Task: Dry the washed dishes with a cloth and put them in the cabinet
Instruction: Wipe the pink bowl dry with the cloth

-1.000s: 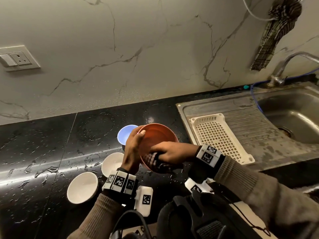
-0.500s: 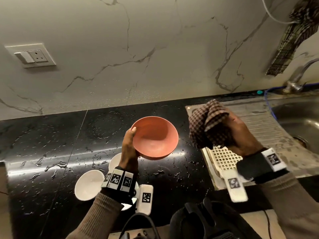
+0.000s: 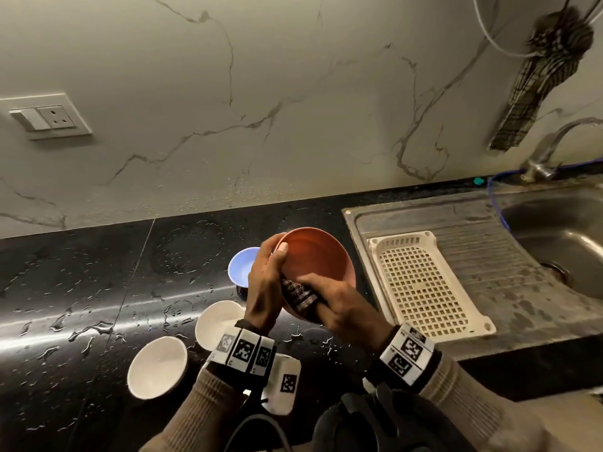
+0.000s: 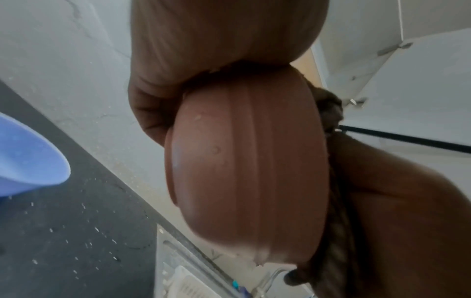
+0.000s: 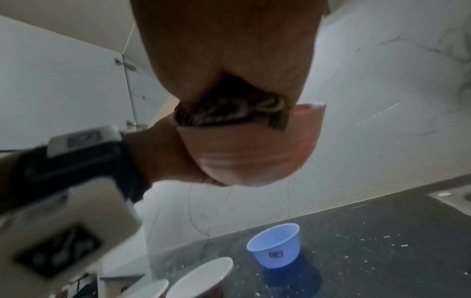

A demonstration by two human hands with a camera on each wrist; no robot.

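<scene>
Terracotta bowl [image 3: 318, 256] tilted above wet black counter [image 3: 98, 288]; left hand [image 3: 264, 288] grips rim, right hand [image 3: 339, 308] clutches checked cloth [image 3: 298, 293] against bowl's inside; blue cup [image 3: 241, 265] behind.

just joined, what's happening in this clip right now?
A person is drying dishes at a wet black counter. The left hand holds an orange bowl tilted above the counter, while the right hand presses a checked cloth against the bowl at its lower rim. A blue bowl and two white bowls sit on the counter. A white basket lies on the sink's drainboard. No cabinet shows in the head view.
</scene>
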